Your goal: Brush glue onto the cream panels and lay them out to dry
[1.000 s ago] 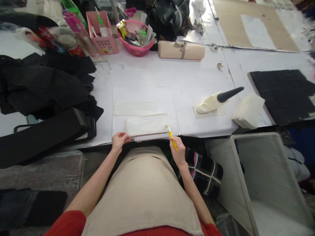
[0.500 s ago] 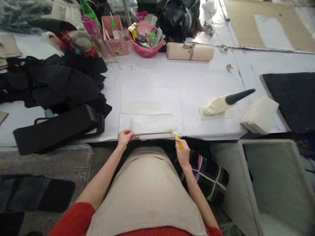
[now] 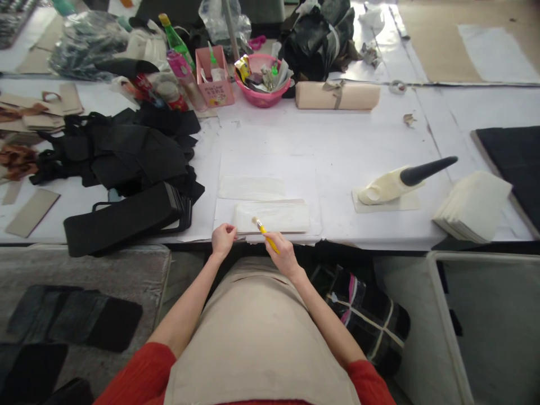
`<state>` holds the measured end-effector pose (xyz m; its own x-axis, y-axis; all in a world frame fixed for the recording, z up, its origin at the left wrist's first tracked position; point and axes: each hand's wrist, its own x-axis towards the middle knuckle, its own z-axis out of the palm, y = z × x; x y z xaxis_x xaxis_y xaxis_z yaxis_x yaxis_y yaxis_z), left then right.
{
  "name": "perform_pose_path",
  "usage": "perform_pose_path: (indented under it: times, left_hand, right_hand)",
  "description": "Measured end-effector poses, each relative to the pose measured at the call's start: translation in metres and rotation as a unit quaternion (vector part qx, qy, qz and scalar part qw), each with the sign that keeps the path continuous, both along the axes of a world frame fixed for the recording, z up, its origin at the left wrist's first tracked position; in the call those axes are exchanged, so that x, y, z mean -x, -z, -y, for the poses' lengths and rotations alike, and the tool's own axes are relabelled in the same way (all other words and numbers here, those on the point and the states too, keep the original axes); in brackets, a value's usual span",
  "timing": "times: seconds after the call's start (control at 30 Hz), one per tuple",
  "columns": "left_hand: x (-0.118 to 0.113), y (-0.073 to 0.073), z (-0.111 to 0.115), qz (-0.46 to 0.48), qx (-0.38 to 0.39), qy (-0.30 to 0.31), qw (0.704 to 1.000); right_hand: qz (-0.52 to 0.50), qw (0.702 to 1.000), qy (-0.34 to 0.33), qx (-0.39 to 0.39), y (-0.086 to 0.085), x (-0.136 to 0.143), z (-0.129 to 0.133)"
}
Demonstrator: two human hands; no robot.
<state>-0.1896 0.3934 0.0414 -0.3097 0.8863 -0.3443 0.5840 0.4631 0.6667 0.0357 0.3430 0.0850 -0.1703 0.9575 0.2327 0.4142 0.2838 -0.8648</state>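
Observation:
A white rectangular piece (image 3: 287,216) with a glossy, streaked top lies near the table's front edge. My left hand (image 3: 223,242) is closed in a pinch at its near left corner. My right hand (image 3: 286,257) grips a small paintbrush (image 3: 271,243) with a yellow handle; its pale bristles are over the left part of the piece, and whether they touch it I cannot tell. Just behind lies a thinner whitish strip (image 3: 251,187). Farther right, a cream bottle-like container with a black tapered handle or spout (image 3: 430,171) leans on a pale pad.
Black cut pieces (image 3: 126,146) pile up on the left, with a stack of long black panels (image 3: 122,216) before them. A pink basin (image 3: 261,100), a pink box (image 3: 216,93) and a beige roll (image 3: 354,95) stand behind. To the right are pale pieces (image 3: 472,205) and a grey bin (image 3: 434,281).
My right hand has carried the brush leftward, from the piece's near right corner to over its left part. My left hand stays at the near left corner. The whole view has shifted slightly.

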Motion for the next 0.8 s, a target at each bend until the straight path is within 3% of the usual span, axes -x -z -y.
perform_pose_path:
  times: [0.2, 0.37, 0.67, 0.8]
  left_hand:
    - [-0.006, -0.004, -0.001, 0.099, 0.013, -0.092, 0.991]
    - [-0.003, -0.006, -0.004, 0.223, 0.035, -0.149, 0.963]
    - [0.004, -0.008, -0.002, 0.319, 0.059, -0.184, 0.928]
    - [0.006, -0.007, -0.003, 0.306, 0.059, -0.156, 0.937]
  right_hand:
    - [-0.104, 0.992, 0.041, 0.063, 0.007, 0.041, -0.037]
    - [-0.098, 0.986, 0.045, 0.127, 0.021, 0.063, -0.047]
    - [-0.084, 0.979, 0.006, 0.183, 0.011, 0.049, -0.016]
    - [-0.042, 0.983, 0.047, 0.171, 0.007, 0.033, -0.017]
